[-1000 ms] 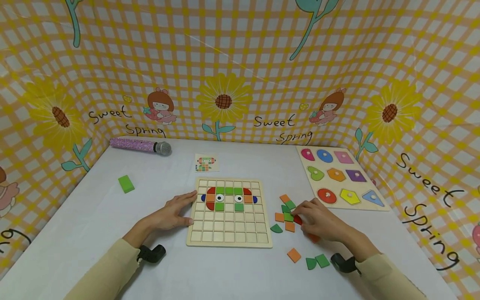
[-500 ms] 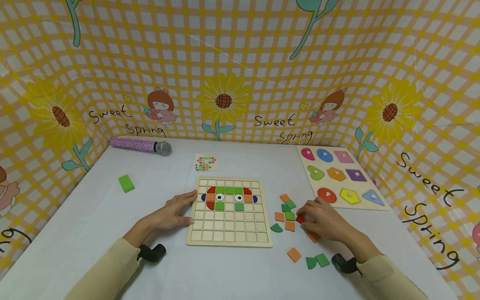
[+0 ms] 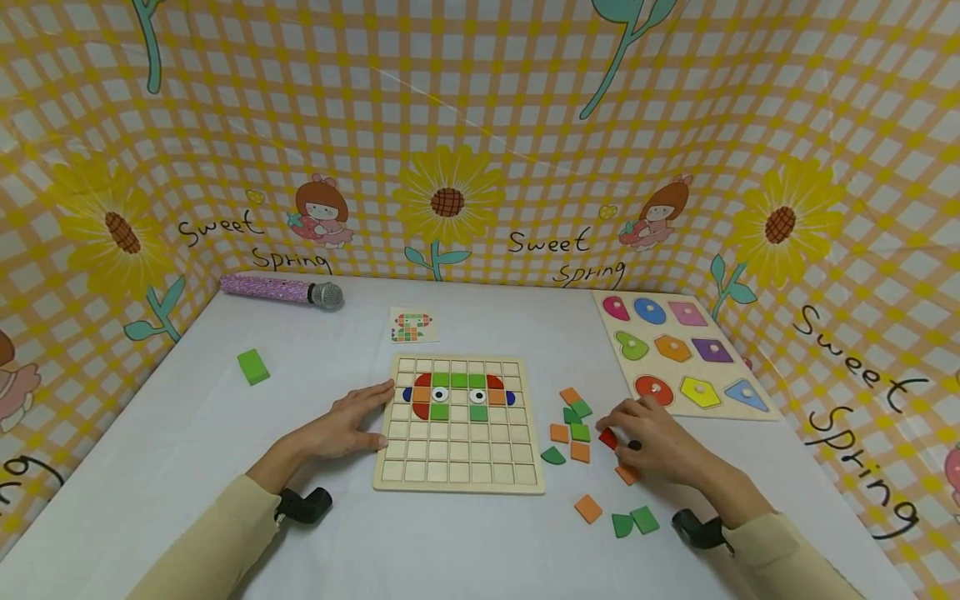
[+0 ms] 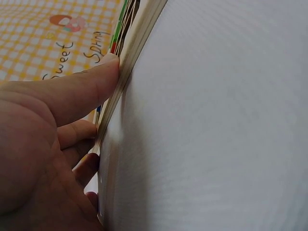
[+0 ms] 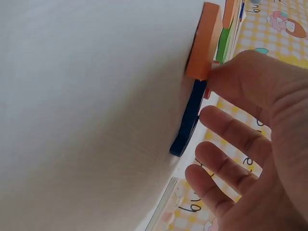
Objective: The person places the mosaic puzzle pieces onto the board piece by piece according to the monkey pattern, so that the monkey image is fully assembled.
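Note:
The left hand [image 3: 337, 425] lies at the left side of a wooden grid board [image 3: 459, 490], its thumb and fingertips touching the edge. Red, orange, green and blue tiles and two eye tiles fill part of the upper grid. To the right of the board, the right hand [image 3: 656, 437] is over loose tiles, with its thumb and fingers apart. At its fingertips lies a red tile [image 3: 608, 438]. A dark blue tile [image 5: 190, 118] and an orange tile [image 5: 204, 43] sit beside the thumb in the right wrist view. The index finger is hidden there.
Several green and orange tiles [image 3: 580, 451] lie between board and right hand. A picture card [image 3: 414, 325] is behind the board. A shape puzzle [image 3: 678, 329] stands at the right rear. Green blocks [image 3: 252, 367] and a glittery microphone [image 3: 281, 292] are on the left.
The right hand has shifted slightly right, and the red tile has moved right with it. The dark blue tile has come into view between its fingers. The left hand has stayed put.

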